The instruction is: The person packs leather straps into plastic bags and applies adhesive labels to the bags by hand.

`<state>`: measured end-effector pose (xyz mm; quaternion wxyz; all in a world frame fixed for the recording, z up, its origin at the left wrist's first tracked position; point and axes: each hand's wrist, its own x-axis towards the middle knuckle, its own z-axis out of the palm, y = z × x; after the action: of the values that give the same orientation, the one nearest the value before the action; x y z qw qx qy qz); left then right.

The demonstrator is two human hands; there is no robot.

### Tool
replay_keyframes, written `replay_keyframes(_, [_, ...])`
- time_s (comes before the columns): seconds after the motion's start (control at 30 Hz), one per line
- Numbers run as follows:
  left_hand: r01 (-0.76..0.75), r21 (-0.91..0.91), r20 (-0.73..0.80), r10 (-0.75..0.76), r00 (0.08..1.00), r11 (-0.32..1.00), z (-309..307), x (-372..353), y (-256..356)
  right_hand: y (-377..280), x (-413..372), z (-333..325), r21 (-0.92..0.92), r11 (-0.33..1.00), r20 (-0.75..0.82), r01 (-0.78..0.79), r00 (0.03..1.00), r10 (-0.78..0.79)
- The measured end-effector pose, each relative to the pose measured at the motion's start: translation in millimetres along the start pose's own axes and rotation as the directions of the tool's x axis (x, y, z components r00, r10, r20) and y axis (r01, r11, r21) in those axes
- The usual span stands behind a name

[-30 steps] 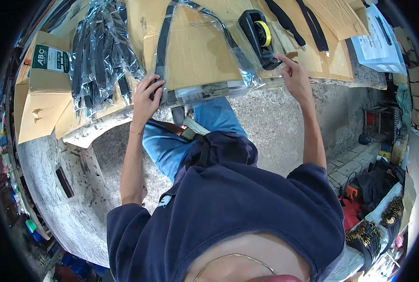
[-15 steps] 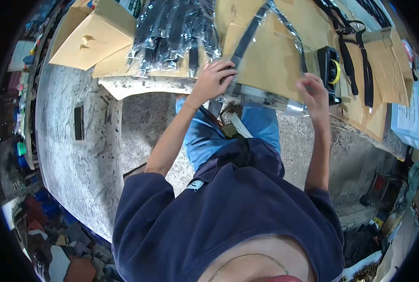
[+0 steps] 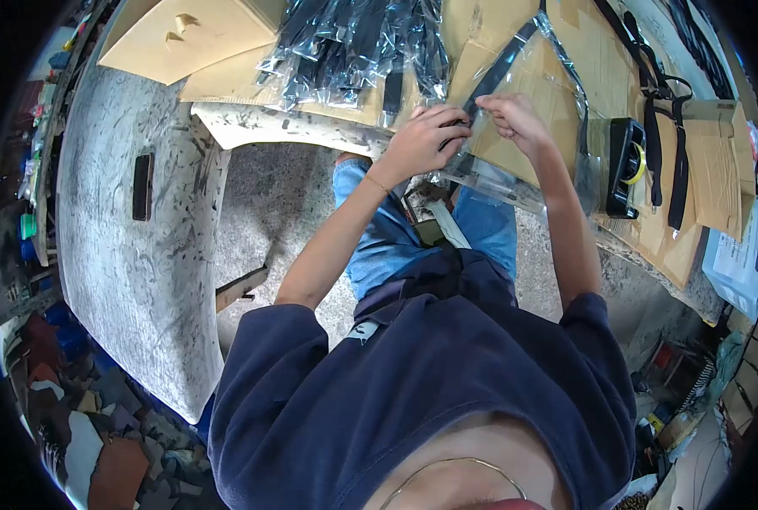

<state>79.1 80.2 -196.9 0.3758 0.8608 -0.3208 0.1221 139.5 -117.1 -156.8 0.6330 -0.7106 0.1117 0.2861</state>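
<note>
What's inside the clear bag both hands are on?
A black strap runs lengthwise inside the clear bag, with brown cardboard showing through underneath. The left hand and right hand pinch the bag's near end, so the strap's end there is covered.

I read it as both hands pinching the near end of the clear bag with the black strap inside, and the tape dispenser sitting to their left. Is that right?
Not quite. The head view shows the tape dispenser to the right of the hands, past the right hand. The rest holds: the left hand and right hand pinch the near end of the clear bag with the black strap inside.
</note>
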Motion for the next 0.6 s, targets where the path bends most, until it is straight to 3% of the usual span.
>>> replay_keyframes(0.4, [0.007, 0.006, 0.030, -0.007, 1.000, 1.000, -1, 0, 0, 24, 20, 2, -0.143, 0.988, -0.166, 0.063, 0.982, -0.087])
replay_keyframes(0.6, [0.000, 0.016, 0.027, -0.001, 1.000, 1.000, -1, 0, 0, 39, 26, 1, -0.311, 0.917, -0.192, 0.249, 0.929, -0.317])
